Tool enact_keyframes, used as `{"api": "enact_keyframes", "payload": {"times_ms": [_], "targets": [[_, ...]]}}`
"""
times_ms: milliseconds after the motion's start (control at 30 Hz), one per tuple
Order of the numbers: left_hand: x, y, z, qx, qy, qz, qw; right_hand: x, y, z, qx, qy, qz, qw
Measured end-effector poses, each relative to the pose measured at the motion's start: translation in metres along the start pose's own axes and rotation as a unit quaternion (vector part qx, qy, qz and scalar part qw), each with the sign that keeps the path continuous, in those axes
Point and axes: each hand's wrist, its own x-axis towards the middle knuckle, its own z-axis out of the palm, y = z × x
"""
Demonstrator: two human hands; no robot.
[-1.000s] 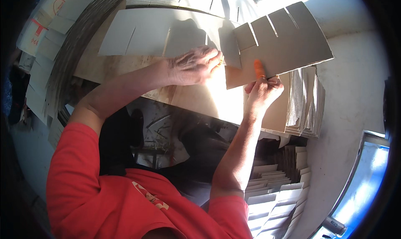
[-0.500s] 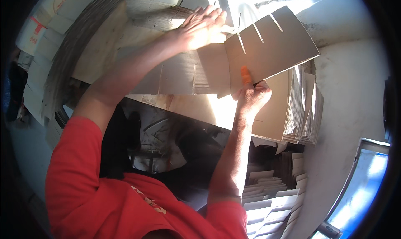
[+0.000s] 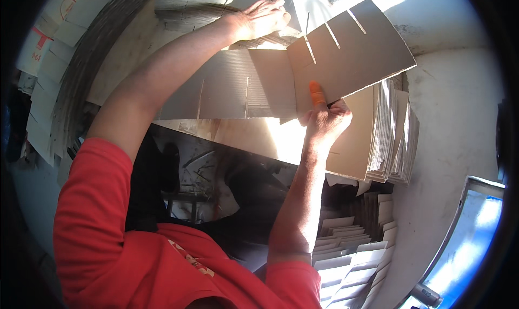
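Observation:
My right hand (image 3: 328, 120) grips the lower edge of a slotted cardboard sheet (image 3: 357, 52), with an orange-covered thumb or finger (image 3: 317, 94) pressed on its face. That sheet is tilted up, its slots toward the far side. Against its left edge lies a ribbed cardboard panel (image 3: 224, 87), also slotted; I cannot tell whether the two are joined. Over at the far side, my left hand (image 3: 265, 20) rests by a stack of cardboard sheets (image 3: 184, 12), its fingers bent and close together. What lies under those fingers is hidden.
Beneath the cardboard is a wooden board (image 3: 243, 136). More cardboard stacks stand at the right (image 3: 386, 136), at the lower right (image 3: 351, 266) and along the left (image 3: 92, 55). A pale wall (image 3: 448, 114) borders the right side, with a blue-paned frame (image 3: 465, 244) below.
My left hand has shifted slightly farther away, and its spread fingers have curled in. The ribbed panel and tilted sheet have moved a little left; my right hand keeps its hold.

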Motion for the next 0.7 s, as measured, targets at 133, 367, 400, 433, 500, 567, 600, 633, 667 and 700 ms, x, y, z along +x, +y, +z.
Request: {"api": "enact_keyframes", "payload": {"times_ms": [133, 367, 400, 433, 500, 567, 600, 633, 667, 700], "targets": [[0.005, -0.008, -0.008, -0.068, -0.022, -0.040, 0.997, -0.001, -0.004, 0.000, 0.015, 0.002, 0.010, 1.000], [-0.007, -0.033, 0.001, -0.109, -0.052, -0.128, 0.984, -0.002, -0.005, -0.001, 0.011, -0.003, 0.000, 1.000], [0.005, -0.014, -0.012, -0.102, -0.078, -0.124, 0.984, -0.001, -0.003, -0.003, 0.004, 0.002, -0.005, 1.000], [0.014, -0.001, -0.019, -0.096, -0.103, -0.121, 0.983, -0.001, -0.001, -0.006, -0.003, 0.006, -0.010, 1.000], [0.011, -0.008, -0.007, -0.124, -0.040, -0.161, 0.978, -0.002, -0.006, -0.003, -0.010, 0.007, -0.003, 1.000], [0.008, -0.016, 0.003, -0.151, 0.037, -0.145, 0.977, -0.002, -0.008, -0.001, -0.007, 0.004, -0.001, 1.000], [0.005, -0.018, 0.005, -0.164, 0.083, -0.108, 0.977, -0.002, -0.007, -0.001, 0.000, 0.003, -0.002, 1.000], [0.001, -0.021, 0.006, -0.175, 0.128, -0.070, 0.974, -0.003, -0.007, -0.001, 0.007, 0.002, -0.004, 1.000], [0.002, -0.022, -0.004, -0.226, 0.062, -0.052, 0.971, -0.002, -0.005, -0.004, 0.003, 0.011, 0.002, 1.000], [0.001, -0.025, -0.025, -0.273, -0.004, -0.036, 0.961, -0.001, -0.002, -0.005, 0.001, 0.018, 0.007, 1.000]]}}
